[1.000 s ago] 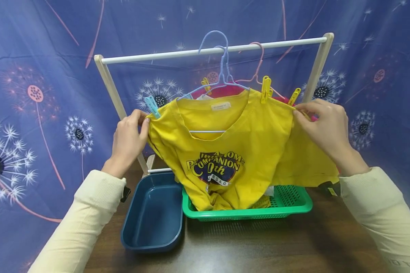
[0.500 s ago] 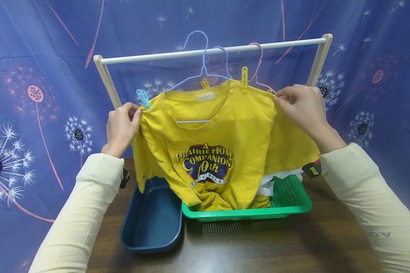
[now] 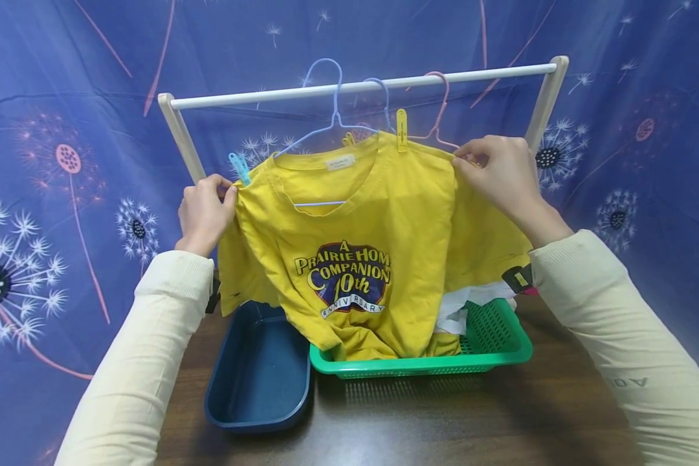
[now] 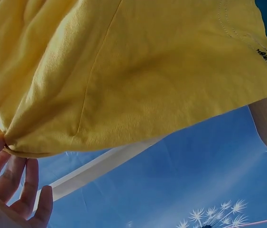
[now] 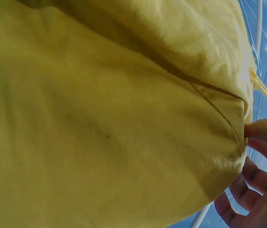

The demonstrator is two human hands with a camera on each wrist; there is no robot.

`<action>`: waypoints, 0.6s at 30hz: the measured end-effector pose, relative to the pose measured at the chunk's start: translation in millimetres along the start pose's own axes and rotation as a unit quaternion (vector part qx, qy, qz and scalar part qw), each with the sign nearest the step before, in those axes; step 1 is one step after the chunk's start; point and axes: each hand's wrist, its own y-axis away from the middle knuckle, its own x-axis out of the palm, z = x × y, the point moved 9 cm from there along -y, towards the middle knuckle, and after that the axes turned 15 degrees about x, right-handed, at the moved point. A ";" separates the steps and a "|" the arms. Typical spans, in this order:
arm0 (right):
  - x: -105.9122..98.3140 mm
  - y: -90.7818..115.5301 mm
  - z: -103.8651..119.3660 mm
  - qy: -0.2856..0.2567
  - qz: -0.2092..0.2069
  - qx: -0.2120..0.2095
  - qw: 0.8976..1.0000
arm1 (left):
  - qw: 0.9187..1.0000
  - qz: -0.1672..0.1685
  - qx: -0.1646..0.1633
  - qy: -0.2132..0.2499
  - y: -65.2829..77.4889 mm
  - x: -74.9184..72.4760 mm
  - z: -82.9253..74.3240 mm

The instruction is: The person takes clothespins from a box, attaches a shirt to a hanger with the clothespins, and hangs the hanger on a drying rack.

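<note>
A yellow T-shirt [image 3: 413, 213] with a printed chest hangs on a light blue hanger [image 3: 336, 103], whose hook stands at the white rail; whether it rests on the rail I cannot tell. My left hand [image 3: 204, 213] pinches the shirt near one shoulder, just below a light blue clothespin [image 3: 239, 168]. At the opposite shoulder my right hand [image 3: 501, 175] pinches the cloth, a little away from a yellow clothespin [image 3: 402, 131]. Both wrist views show thumb and fingers gripping the fabric edge. The shirt's lower part bunches in a green basket [image 3: 425, 367].
The drying rack's white rail [image 3: 239, 98] spans two wooden posts. Behind the shirt hang another blue hanger [image 3: 383, 97] and a pink hanger [image 3: 441, 107]. A dark blue tub [image 3: 262, 382] stands left of the basket on the wooden table [image 3: 413, 421]. White cloth [image 3: 454, 310] lies in the basket.
Both hands have moved left and slightly up with the shirt and its hanger. The hanger's hook has shifted left along the rail, away from the other blue hanger.
</note>
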 end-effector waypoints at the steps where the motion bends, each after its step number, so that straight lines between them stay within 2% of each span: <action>1: 0.2 0.9 0.4 0.000 0.001 0.001 1.000 | 1.000 0.002 0.000 -0.001 0.5 0.4 0.5; 6: 3.1 8.5 1.7 -0.004 0.000 -0.006 1.000 | 1.000 0.002 -0.002 0.007 4.7 5.3 4.4; 9: 8.5 14.0 1.5 0.005 0.000 -0.017 1.000 | 1.000 0.007 -0.014 0.017 8.2 13.6 9.5; 13: 15.3 20.7 -0.5 0.013 0.001 -0.033 0.999 | 0.998 0.039 -0.040 0.043 14.9 31.5 18.7; 18: 16.7 25.3 -4.8 -0.007 0.000 -0.044 0.999 | 0.990 0.095 -0.066 0.076 26.0 51.4 28.8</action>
